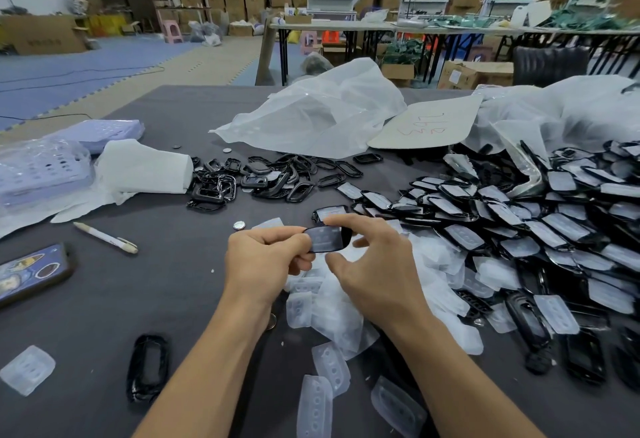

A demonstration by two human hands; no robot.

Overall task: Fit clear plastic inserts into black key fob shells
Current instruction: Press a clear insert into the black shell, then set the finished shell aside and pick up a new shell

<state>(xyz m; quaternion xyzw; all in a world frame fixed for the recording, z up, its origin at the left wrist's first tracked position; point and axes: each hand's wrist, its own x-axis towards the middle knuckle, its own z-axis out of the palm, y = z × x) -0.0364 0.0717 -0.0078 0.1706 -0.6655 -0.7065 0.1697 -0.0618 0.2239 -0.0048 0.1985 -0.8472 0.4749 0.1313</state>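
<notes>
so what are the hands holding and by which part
The left hand pinches a black key fob shell by its left end. The right hand arches over its top edge, thumb just below; whether it grips cannot be told.

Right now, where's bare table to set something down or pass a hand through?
Bare cloth between the pen, phone and left hand holding a shell; also the far strip between the trays and the bag. Crowded: clear inserts under the right hand, finished shells heaped right.
</notes>
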